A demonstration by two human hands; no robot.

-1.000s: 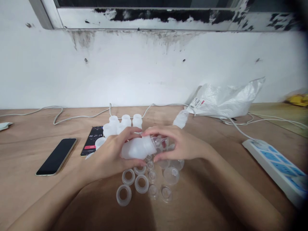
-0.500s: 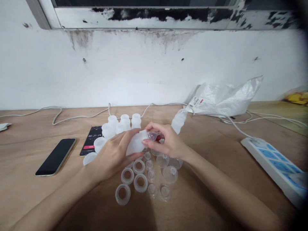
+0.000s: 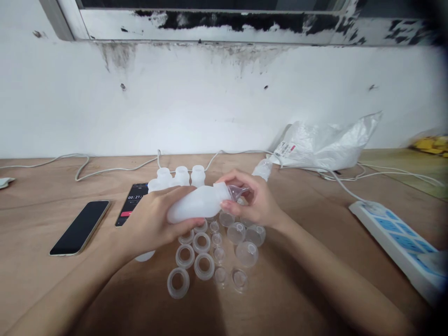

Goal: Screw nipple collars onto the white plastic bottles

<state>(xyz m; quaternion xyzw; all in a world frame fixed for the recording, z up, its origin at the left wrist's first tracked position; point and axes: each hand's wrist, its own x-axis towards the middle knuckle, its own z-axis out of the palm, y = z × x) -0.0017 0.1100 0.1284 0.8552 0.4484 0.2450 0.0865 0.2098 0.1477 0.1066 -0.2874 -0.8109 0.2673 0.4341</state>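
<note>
A frosted white baby bottle lies almost level between my hands, its neck to the right. My left hand is wrapped around the body from the left. At the neck is a white screw ring with a clear teat sticking out of it. My right hand is closed around that ring, thumb in front and fingers behind the teat. Below them lie several loose screw rings, a column of small clear teats and several clear domed caps.
Several open white bottles stand behind my left hand. Two phones, one dark and one showing a timer, lie left. A capped bottle, plastic bag and power strip are right, with white cables along the wall.
The bottle has moved right and its body shows more, as my left hand has slid back toward its base. My right hand has shifted slightly right, still at the ring.
</note>
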